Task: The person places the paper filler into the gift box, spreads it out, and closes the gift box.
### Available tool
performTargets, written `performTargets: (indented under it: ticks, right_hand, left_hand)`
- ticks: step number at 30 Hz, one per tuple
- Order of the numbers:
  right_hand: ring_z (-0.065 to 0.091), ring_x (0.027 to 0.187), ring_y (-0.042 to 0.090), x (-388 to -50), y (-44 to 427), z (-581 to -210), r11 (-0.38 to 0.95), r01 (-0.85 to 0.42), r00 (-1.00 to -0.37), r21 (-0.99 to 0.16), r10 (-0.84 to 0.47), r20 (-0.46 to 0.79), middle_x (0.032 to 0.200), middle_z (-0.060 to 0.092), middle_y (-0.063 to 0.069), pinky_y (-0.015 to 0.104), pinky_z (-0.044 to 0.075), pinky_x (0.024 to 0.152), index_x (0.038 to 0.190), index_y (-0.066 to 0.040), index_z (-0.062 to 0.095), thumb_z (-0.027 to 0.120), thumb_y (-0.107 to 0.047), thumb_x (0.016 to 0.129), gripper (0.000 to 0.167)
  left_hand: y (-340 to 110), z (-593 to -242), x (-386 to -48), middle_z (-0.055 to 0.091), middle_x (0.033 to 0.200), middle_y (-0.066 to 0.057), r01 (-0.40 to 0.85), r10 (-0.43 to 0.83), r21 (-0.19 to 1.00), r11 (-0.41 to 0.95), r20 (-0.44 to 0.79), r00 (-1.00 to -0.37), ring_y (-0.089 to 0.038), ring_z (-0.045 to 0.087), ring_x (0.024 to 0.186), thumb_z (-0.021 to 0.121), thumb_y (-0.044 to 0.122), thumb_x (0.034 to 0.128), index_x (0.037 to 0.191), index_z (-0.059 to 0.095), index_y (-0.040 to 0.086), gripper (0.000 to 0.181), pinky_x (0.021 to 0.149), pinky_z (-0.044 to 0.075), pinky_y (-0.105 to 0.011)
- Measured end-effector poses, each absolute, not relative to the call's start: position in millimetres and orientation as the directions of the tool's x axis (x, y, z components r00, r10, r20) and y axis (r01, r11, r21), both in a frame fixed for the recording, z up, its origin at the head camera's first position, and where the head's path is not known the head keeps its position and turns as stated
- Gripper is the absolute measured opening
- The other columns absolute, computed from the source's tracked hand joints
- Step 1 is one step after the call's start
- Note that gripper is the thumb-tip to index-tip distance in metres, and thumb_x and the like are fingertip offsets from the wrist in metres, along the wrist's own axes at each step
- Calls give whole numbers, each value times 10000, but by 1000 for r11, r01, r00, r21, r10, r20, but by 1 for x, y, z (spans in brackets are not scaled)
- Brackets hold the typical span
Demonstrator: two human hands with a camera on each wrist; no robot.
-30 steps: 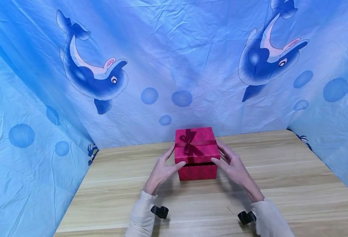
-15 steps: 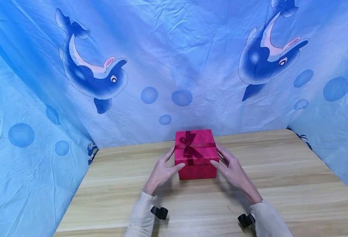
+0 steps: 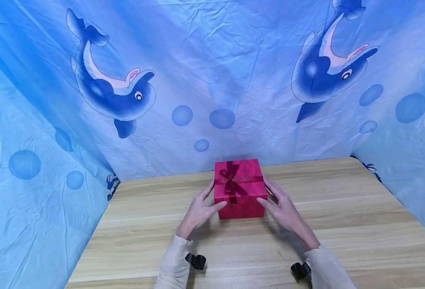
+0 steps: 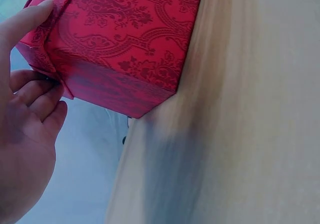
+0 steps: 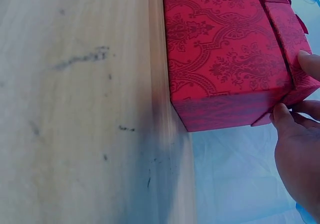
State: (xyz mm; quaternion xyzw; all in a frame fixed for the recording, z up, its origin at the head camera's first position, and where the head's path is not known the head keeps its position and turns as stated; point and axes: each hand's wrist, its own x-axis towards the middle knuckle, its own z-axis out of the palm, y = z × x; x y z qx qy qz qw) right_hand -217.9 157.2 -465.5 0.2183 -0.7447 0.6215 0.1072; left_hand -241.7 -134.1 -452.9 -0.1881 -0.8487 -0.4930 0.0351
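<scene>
A red gift box [image 3: 243, 209] with a dark damask pattern stands on the table. Its lid [image 3: 250, 168] sits over the top, tied with a dark red ribbon bow [image 3: 229, 180]. My left hand [image 3: 199, 210] grips the lid's left side, thumb on the front face and fingers along the side. On the opposite side my right hand [image 3: 284, 208] holds the lid the same way. In the left wrist view, curled fingers [image 4: 42, 96] touch the lid's lower edge. The right wrist view shows the fingers [image 5: 284, 119] at that edge too. The box's inside is hidden.
The wooden table [image 3: 144, 224] reaches back to a blue curtain [image 3: 183, 48] printed with dolphins and bubbles. Behind the box, the table's far edge is close. A black wrist camera [image 3: 197, 261] is on the left sleeve, another black camera [image 3: 300, 271] on the right.
Both hands have lowered the lid onto the box. The dark gap beneath its front edge, visible a second ago, is gone. The hands have kept their hold.
</scene>
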Motion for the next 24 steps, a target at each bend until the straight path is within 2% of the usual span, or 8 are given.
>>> performTargets:
  ticks: [5, 10, 18, 24]
  right_hand:
    - [306, 1489, 410, -217, 158, -468, 142, -434, -893, -890, -196, 404, 1644, 297, 215, 166, 401, 1048, 1599, -3, 346, 696, -51, 996, 699]
    - [321, 1477, 419, -216, 158, -470, 147, -429, -896, -891, -196, 399, 1633, 304, 238, 165, 402, 1047, 1591, 23, 344, 692, -37, 994, 693]
    - [305, 1488, 418, -216, 158, -474, 165, -416, -902, -894, -196, 384, 1637, 302, 235, 158, 392, 1049, 1599, 5, 340, 694, -64, 1000, 699]
    - [295, 1492, 424, -216, 158, -479, 169, -416, -902, -894, -201, 382, 1638, 291, 249, 175, 399, 1049, 1596, 13, 338, 691, -67, 1003, 695]
  left_hand:
    - [-134, -457, -241, 381, 1618, -59, 342, 286, 832, 437, 232, -930, -288, 356, 1482, 814, 423, 895, 1628, 337, 200, 903, 1193, 307, -513]
    - [-134, -460, -240, 362, 1628, -65, 327, 287, 838, 436, 215, -934, -294, 339, 1491, 810, 438, 896, 1630, 337, 225, 899, 1193, 300, -530]
    - [-135, -464, -240, 343, 1625, -123, 318, 282, 837, 445, 206, -937, -315, 338, 1485, 806, 455, 894, 1632, 330, 226, 907, 1191, 299, -534]
    - [-135, -467, -239, 351, 1624, -121, 323, 283, 841, 434, 213, -935, -320, 333, 1488, 809, 436, 897, 1633, 328, 197, 911, 1194, 290, -542]
